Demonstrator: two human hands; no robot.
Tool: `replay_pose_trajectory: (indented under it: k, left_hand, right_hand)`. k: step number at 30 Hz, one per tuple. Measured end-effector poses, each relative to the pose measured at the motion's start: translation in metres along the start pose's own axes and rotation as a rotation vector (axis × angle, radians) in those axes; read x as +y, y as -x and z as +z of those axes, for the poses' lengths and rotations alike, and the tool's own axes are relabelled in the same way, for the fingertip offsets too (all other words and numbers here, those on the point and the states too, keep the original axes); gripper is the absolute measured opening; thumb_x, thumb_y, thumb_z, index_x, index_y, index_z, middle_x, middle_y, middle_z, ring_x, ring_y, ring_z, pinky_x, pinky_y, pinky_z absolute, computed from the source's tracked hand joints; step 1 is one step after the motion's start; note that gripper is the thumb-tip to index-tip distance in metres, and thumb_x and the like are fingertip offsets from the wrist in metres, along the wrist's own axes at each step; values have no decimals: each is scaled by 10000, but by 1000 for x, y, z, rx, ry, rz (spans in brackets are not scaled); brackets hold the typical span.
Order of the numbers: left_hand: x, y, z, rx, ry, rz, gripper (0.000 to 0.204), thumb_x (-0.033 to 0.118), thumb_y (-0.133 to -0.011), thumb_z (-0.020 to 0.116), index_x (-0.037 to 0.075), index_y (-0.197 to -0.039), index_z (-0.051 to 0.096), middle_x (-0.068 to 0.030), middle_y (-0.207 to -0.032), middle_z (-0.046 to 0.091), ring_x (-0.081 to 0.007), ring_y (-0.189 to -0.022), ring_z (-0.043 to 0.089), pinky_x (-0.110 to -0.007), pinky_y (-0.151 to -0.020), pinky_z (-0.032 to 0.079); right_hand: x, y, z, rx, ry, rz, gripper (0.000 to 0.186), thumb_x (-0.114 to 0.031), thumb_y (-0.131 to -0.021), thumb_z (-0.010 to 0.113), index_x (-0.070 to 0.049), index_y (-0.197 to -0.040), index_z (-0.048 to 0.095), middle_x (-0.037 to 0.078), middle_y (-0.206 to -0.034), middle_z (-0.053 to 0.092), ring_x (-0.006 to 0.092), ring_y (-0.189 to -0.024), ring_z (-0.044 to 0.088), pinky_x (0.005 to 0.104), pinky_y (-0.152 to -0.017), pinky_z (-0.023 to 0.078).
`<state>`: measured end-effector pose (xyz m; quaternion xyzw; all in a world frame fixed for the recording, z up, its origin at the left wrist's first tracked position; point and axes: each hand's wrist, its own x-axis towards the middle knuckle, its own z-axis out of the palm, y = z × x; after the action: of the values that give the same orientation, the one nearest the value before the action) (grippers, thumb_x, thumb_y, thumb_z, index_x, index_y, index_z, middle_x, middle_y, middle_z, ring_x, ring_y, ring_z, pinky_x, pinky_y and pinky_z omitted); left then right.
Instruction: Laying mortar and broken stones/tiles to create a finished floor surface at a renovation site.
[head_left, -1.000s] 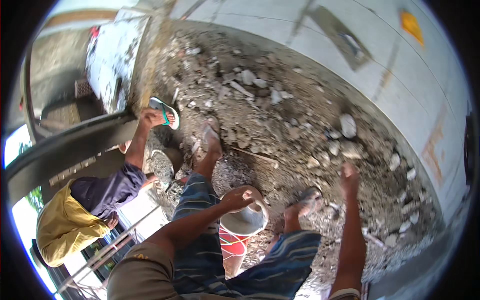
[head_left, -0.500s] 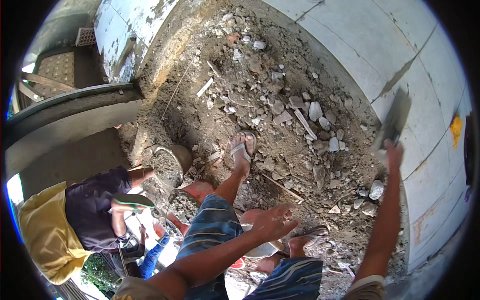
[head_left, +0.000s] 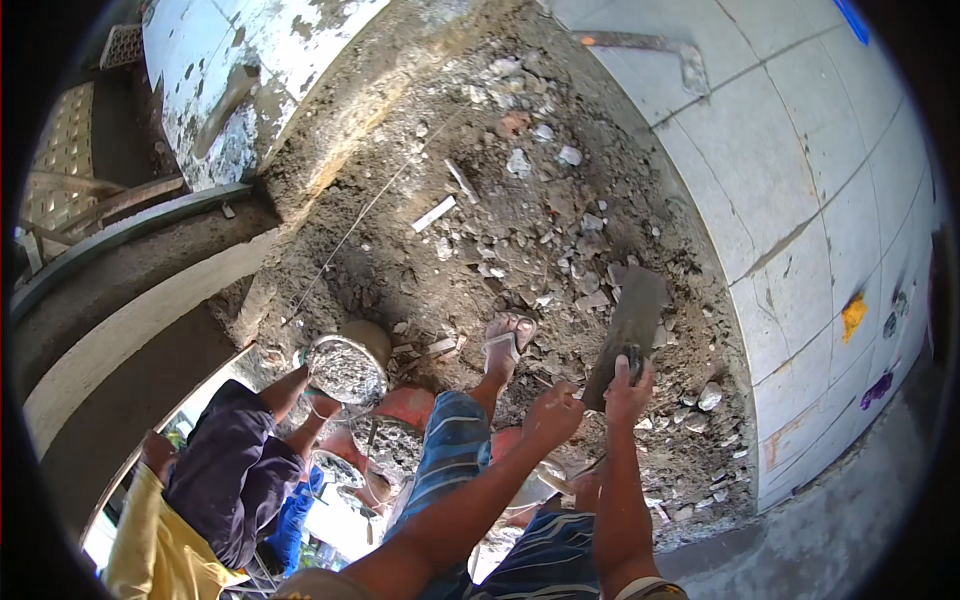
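Observation:
My right hand [head_left: 628,392] is shut on the handle of a flat grey metal trowel [head_left: 637,298], whose blade lies over the rubble beside the tiled surface. Just left of it, my left hand [head_left: 552,410] has its fingers curled together close to the trowel's lower edge; whatever they hold, if anything, is hidden. Below my hands are my sandalled feet, rubble [head_left: 540,230] and a partly hidden pale bucket [head_left: 530,488]. A container [head_left: 347,372] filled with grey mix stands to the left.
At lower left another person [head_left: 225,480] in dark and yellow clothing stands by the containers. A curved concrete ledge [head_left: 130,300] crosses the left side, with a stained white surface [head_left: 225,70] above. Cracked white tiles [head_left: 780,150] cover the right. A thin line crosses the rubble.
My right hand, empty a second ago, took the trowel from the tiles and brought it leftward over the rubble. My left hand's fingers have closed near it, and the view has turned.

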<state>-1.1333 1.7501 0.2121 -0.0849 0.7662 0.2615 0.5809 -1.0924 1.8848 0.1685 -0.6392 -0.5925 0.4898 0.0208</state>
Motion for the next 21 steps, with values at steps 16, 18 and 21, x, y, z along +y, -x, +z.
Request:
replay_pose_trajectory:
  k: [16, 18, 21]
  left_hand:
    - [-6, -41, -89, 457, 1157, -98, 183, 194, -960, 558, 44, -1056, 599, -42, -789, 627, -124, -622, 607, -251, -567, 488]
    - [1, -42, -109, 422, 1151, -184, 206, 214, -963, 549, 44, -1066, 603, -43, -780, 623, -131, -626, 611, -264, -575, 493]
    - [22, -50, -122, 405, 1239, -172, 228, 243, -979, 533, 59, -1089, 611, -49, -790, 622, -148, -635, 617, -283, -590, 503]
  right_hand:
    - [-110, -47, 261, -301, -421, 352, 428, -453, -975, 541, -51, -1079, 648, 5, -675, 487, 91, -484, 446, 250, -388, 393]
    - [-131, -40, 277, -573, -188, 167, 431, -437, -968, 540, -30, -1056, 652, 60, -689, 549, 177, -498, 517, 328, -425, 439]
    - [-122, -79, 277, -472, 102, -260, 459, -450, -947, 564, 0, -983, 643, 152, -705, 615, 312, -550, 589, 428, -533, 497]
